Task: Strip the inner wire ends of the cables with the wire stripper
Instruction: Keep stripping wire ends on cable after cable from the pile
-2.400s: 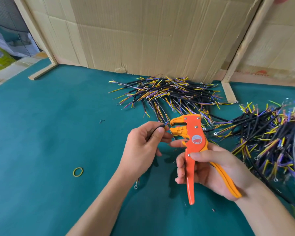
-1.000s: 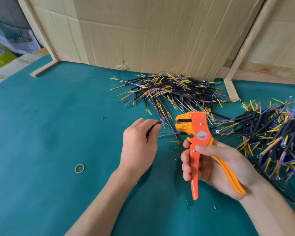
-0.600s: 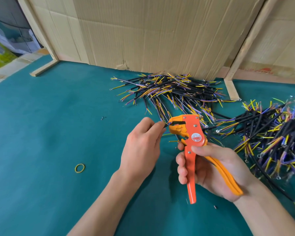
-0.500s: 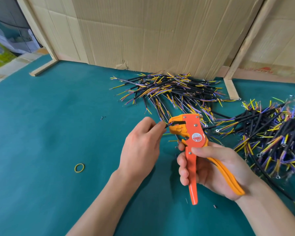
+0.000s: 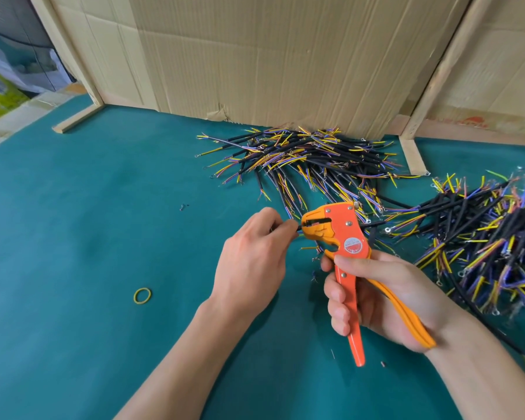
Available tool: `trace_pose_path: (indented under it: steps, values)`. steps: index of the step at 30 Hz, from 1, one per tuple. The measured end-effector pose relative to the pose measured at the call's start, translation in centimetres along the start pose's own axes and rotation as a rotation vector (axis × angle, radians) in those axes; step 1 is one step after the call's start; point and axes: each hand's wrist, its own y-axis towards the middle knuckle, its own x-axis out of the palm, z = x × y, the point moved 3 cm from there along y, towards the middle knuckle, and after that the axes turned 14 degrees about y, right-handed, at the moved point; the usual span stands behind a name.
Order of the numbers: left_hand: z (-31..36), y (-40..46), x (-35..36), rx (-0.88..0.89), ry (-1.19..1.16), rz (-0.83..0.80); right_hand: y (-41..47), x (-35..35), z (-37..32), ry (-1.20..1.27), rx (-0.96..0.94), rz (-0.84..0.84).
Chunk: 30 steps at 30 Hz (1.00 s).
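Note:
My right hand (image 5: pixel 379 295) grips the handles of an orange wire stripper (image 5: pixel 344 237), its jaws pointing left. My left hand (image 5: pixel 252 259) pinches a short black cable (image 5: pixel 297 228) between thumb and fingers, with the cable's end reaching into the stripper's jaws. Most of that cable is hidden inside my left hand. A pile of black cables with yellow and purple inner wires (image 5: pixel 309 159) lies behind the hands by the cardboard. A second, larger pile (image 5: pixel 482 237) lies to the right.
The green table mat (image 5: pixel 73 237) extends left. A yellow rubber band (image 5: pixel 142 295) lies on it left of my left arm. Small insulation scraps (image 5: pixel 383 364) dot the mat near the stripper. A cardboard wall (image 5: pixel 270 62) and wooden strips (image 5: pixel 412 156) close the back.
My left hand brought the cable end from apart into the stripper's jaws, and the stripper moved slightly left to meet it. Both hands now hold steady there.

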Motion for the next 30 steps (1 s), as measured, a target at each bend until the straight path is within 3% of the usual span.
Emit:
trace_pose_path:
  steps: [17,22,25,30]
  values:
    - [-0.2,0.3,0.2,-0.056,-0.141,0.084,0.7,1.2,0.6,0.024,-0.148,0.122]
    - [-0.4,0.4,0.5,-0.097,-0.178,0.070,0.4,0.7,0.4,0.091,-0.138,0.009]
    - [-1.0,0.6,0.6,-0.229,-0.308,0.050,0.1,-0.4,-0.6,0.120,-0.189,0.016]
    - [-1.7,0.6,1.3,-0.433,-0.709,-0.118,0.1,-1.2,-1.0,0.116,-0.172,0.046]
